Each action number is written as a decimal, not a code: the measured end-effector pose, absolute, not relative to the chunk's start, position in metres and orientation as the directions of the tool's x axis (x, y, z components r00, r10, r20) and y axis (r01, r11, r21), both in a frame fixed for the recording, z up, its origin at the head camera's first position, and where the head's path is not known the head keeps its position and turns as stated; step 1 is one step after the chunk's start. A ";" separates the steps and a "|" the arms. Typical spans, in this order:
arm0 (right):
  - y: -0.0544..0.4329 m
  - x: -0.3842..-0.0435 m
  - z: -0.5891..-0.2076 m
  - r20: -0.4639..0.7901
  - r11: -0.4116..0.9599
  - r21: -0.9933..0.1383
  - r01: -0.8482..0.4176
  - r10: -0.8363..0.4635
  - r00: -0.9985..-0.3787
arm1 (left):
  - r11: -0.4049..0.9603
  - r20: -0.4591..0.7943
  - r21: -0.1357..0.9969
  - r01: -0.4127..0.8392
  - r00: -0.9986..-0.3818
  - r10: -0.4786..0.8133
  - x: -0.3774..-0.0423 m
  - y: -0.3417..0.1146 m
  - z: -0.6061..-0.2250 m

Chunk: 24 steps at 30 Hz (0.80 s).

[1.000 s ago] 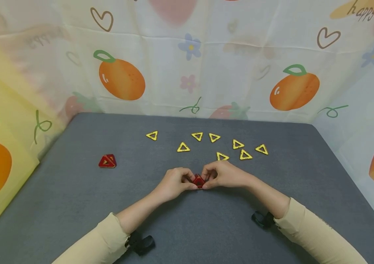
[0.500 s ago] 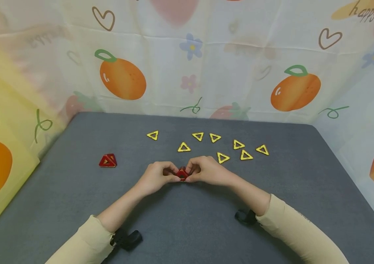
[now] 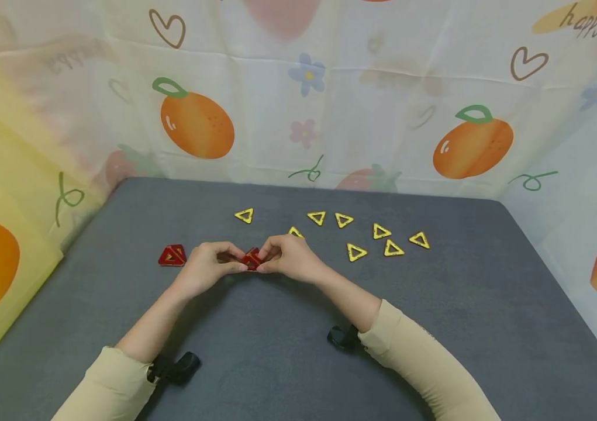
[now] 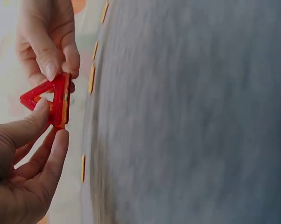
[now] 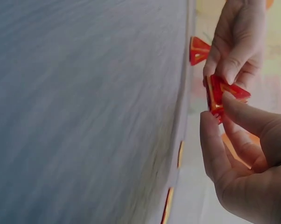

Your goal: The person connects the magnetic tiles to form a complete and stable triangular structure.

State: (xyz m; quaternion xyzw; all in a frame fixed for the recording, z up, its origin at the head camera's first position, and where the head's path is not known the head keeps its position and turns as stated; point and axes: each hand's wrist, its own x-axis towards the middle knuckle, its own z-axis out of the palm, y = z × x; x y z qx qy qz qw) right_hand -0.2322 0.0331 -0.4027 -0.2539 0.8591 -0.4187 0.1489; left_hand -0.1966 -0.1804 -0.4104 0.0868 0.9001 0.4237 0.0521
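Note:
A small red pyramid of triangular frame tiles is held between both hands over the left-middle of the table. My left hand pinches its left side with thumb and fingers. From the other side, my right hand pinches it too. In the left wrist view, the pyramid shows its open triangular face and a thin edge, raised from the tabletop. A second red pyramid stands on the table just left of my left hand; it appears behind the hands in the right wrist view as a red wedge.
Several yellow triangular frame tiles lie flat across the back, such as a left one, a middle one and a right one. Another yellow tile is partly hidden by my right hand. A printed cloth hangs behind the grey table.
Both hands have moved left and slightly back together, carrying the red pyramid toward the standing one. My right hand now covers part of a yellow tile and has uncovered another.

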 end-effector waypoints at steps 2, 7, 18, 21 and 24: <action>0.023 -0.234 -0.402 -0.043 0.515 -0.803 -0.300 -0.553 -0.832 | 0.630 -0.010 0.769 0.108 -0.983 0.182 -0.197 -0.189 -0.409; -0.001 -0.238 -0.405 -0.067 0.504 -0.832 -0.231 -0.505 -0.860 | 0.654 0.031 0.749 0.103 -0.992 0.120 -0.197 -0.205 -0.403; -0.036 -0.249 -0.414 -0.109 0.462 -0.879 -0.116 -0.432 -0.895 | 0.744 0.144 0.664 0.071 -0.989 -0.034 -0.201 -0.217 -0.406; -0.045 -0.251 -0.415 -0.118 0.464 -0.880 -0.101 -0.420 -0.900 | 0.751 0.153 0.659 0.043 -0.985 -0.078 -0.201 -0.218 -0.407; -0.053 -0.252 -0.417 -0.128 0.473 -0.876 -0.090 -0.409 -0.904 | 0.760 0.172 0.649 0.035 -0.980 -0.101 -0.200 -0.218 -0.408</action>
